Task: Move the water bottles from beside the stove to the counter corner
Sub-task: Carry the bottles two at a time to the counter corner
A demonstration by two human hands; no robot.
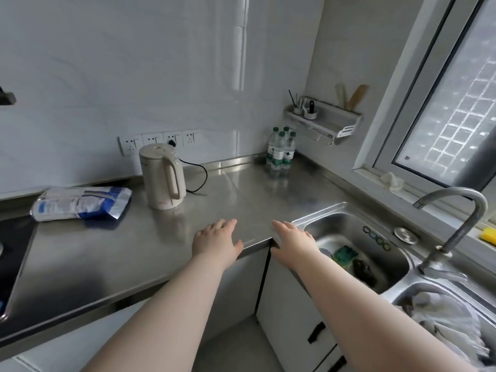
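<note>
Several clear water bottles (280, 151) with green caps and green labels stand upright in a tight cluster in the far corner of the steel counter (241, 189), under a wall rack. My left hand (217, 241) lies flat, fingers straight, on the counter's front inner corner and holds nothing. My right hand (294, 241) hovers with straight fingers over the counter edge by the sink rim, also holding nothing. Both hands are well short of the bottles. The black stove (13, 253) shows at the left edge.
A cream electric kettle (161, 177) stands plugged in at the back, its cord trailing right. A blue and white packet (80, 202) lies beside the stove. On the right, a double sink (357, 253) with a faucet (456, 226) holds sponges and a cloth.
</note>
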